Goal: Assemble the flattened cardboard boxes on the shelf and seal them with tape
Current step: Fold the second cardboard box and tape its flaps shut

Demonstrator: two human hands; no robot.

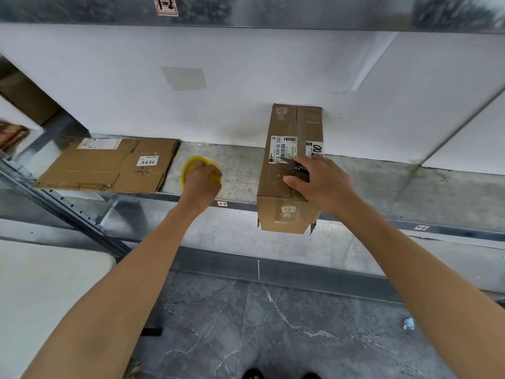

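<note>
Label (147, 161) "3436" on flattened cardboard (109, 170); "516 K20-00 030" on assembled box (276, 187)

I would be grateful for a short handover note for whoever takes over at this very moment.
Left hand: grips the yellow tape roll resting on the shelf.
Right hand: holds a small black cutting tool against the top of the assembled box.
The assembled box sits on the shelf and overhangs its front edge.
The flattened boxes lie at the shelf's left end.
Done: one box formed; whether its seam is fully taped cannot be told.
Left: assemble and tape the flattened boxes.
</note>
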